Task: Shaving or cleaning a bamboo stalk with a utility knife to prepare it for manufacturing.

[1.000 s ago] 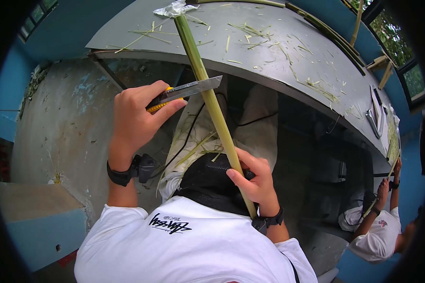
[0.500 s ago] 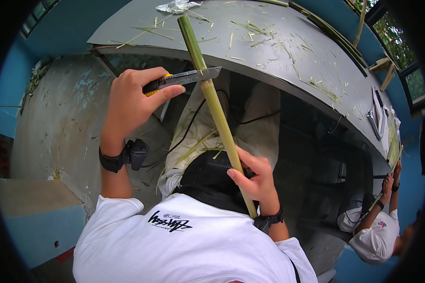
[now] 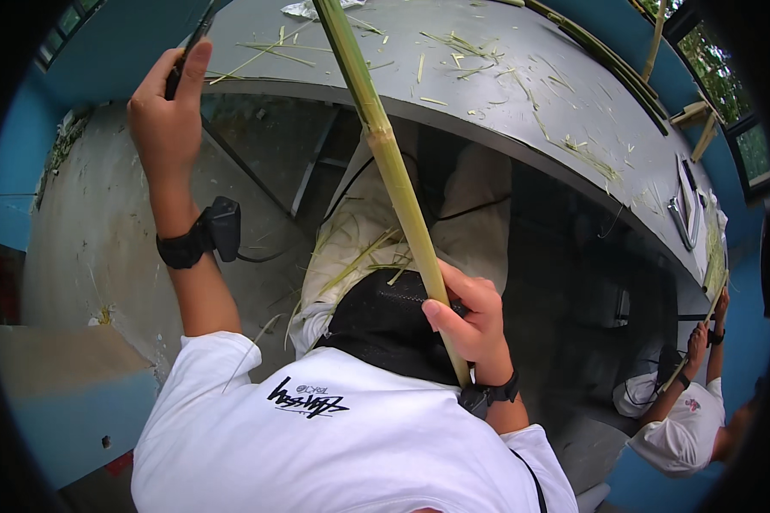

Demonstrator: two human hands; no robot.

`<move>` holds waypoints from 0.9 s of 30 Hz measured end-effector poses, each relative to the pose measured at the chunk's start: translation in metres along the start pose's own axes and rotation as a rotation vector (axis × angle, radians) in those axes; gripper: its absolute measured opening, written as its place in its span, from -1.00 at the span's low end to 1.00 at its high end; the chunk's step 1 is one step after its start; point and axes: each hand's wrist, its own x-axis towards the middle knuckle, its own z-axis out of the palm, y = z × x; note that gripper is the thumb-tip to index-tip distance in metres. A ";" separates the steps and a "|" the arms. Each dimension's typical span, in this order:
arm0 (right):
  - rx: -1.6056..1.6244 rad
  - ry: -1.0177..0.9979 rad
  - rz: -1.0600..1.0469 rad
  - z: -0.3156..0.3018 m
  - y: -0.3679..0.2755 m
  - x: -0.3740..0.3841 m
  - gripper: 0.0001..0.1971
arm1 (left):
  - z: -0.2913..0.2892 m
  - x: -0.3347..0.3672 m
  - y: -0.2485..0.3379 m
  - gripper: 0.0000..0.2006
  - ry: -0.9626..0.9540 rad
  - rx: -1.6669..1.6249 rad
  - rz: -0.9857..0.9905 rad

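Note:
My right hand (image 3: pixel 470 312) is closed round the lower part of a long bamboo stick (image 3: pixel 409 198). The stick leans up and away from my lap, past the table's near edge. Its upper part is green, the lower part pale and scraped, with a joint between them. Up at the left, apart from the stick, my left hand (image 3: pixel 169 107) grips a utility knife (image 3: pixel 195 44), its blade end pointing up. Thin green shavings (image 3: pixel 359 261) lie over my trousers and the black cloth (image 3: pixel 383 321) on my lap.
Shavings and a crumpled plastic piece (image 3: pixel 321 7) lie on the grey table (image 3: pixel 505 64). Dark bamboo lengths (image 3: pixel 603 60) line its far edge, and a hacksaw (image 3: pixel 683 214) rests at the right. A co-worker (image 3: pixel 680 419) sits at the lower right, holding a thin strip.
My left hand has lifted the knife off the stick's joint and swung up and left. The stick has shifted slightly, its upper end now reaching the top of the picture.

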 end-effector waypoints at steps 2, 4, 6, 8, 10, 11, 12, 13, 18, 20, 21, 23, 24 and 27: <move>0.036 0.002 0.031 -0.001 -0.003 -0.002 -0.48 | -0.002 -0.022 0.024 -0.53 -0.152 -0.072 -0.013; 0.050 0.007 0.044 -0.002 -0.002 -0.003 -0.48 | -0.001 -0.040 0.045 -0.56 -0.264 -0.139 0.033; 0.048 0.005 0.039 -0.002 0.001 -0.005 -0.48 | -0.003 -0.053 0.058 -0.58 -0.378 -0.137 0.073; 0.036 -0.005 0.023 -0.002 0.001 -0.004 -0.48 | -0.001 -0.062 0.066 -0.59 -0.451 -0.152 0.108; 0.032 -0.010 0.016 -0.002 0.001 -0.003 -0.47 | 0.001 -0.069 0.070 -0.61 -0.488 -0.187 0.139; 0.035 -0.012 0.016 -0.001 0.002 -0.003 -0.47 | -0.001 -0.072 0.071 -0.60 -0.548 -0.176 0.109; 0.039 -0.014 0.017 -0.001 0.003 -0.004 -0.46 | -0.003 -0.075 0.071 -0.60 -0.565 -0.171 0.111; 0.019 -0.011 0.009 -0.001 0.004 -0.003 -0.45 | -0.004 -0.076 0.071 -0.60 -0.575 -0.163 0.119; -0.085 0.029 -0.032 -0.002 0.001 -0.005 -0.42 | -0.006 -0.078 0.071 -0.62 -0.618 -0.171 0.141; -0.125 0.033 -0.069 -0.002 -0.001 -0.003 -0.40 | -0.009 -0.075 0.072 -0.64 -0.624 -0.150 0.138; -0.143 0.030 -0.075 -0.001 -0.002 -0.002 -0.39 | -0.011 -0.073 0.072 -0.65 -0.630 -0.124 0.141; -0.171 0.041 -0.077 0.001 -0.002 -0.002 -0.39 | -0.013 -0.071 0.070 -0.67 -0.656 -0.101 0.130; -0.178 0.051 -0.081 0.003 -0.002 -0.001 -0.38 | -0.014 -0.070 0.069 -0.68 -0.668 -0.098 0.118; -0.204 0.059 -0.093 0.005 -0.001 0.000 -0.38 | -0.020 -0.065 0.072 -0.70 -0.724 -0.051 0.053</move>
